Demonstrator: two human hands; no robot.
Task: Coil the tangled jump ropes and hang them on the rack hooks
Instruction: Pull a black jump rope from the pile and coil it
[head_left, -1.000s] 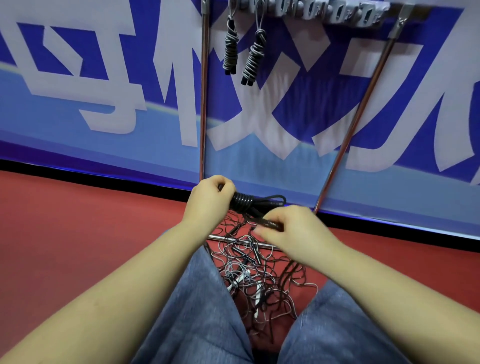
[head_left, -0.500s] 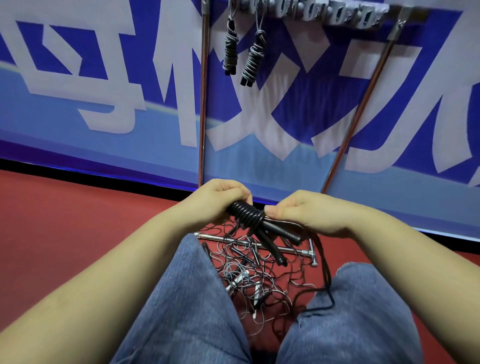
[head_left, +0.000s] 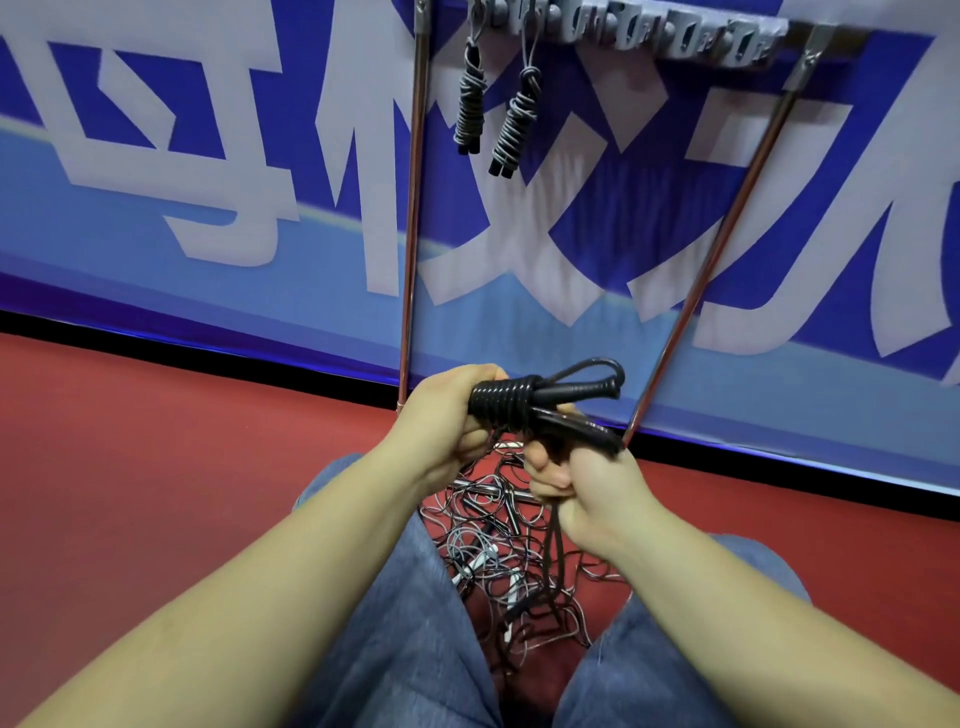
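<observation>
A black jump rope (head_left: 511, 402) is wound in tight turns round its two handles, with a loop sticking out to the right. My left hand (head_left: 447, 415) grips the wound end. My right hand (head_left: 582, 483) sits just below it, curled round the rope's loose strand, which hangs down from the fist. On the red floor between my knees lies a tangle of black and grey ropes (head_left: 498, 551). Two coiled grey ropes (head_left: 470, 104) (head_left: 514, 124) hang from the left hooks of the grey hook rack (head_left: 649, 31) at the top.
The rack stands on two metal legs (head_left: 413, 208) (head_left: 722, 234) against a blue and white banner wall. A metal crossbar (head_left: 483, 486) lies low behind the tangle. My knees in blue jeans (head_left: 395, 623) flank the pile.
Both hands lifted the black bundle higher. My right hand dropped below the bundle and now pulls the loose strand downward, and the handles point right instead of down.
</observation>
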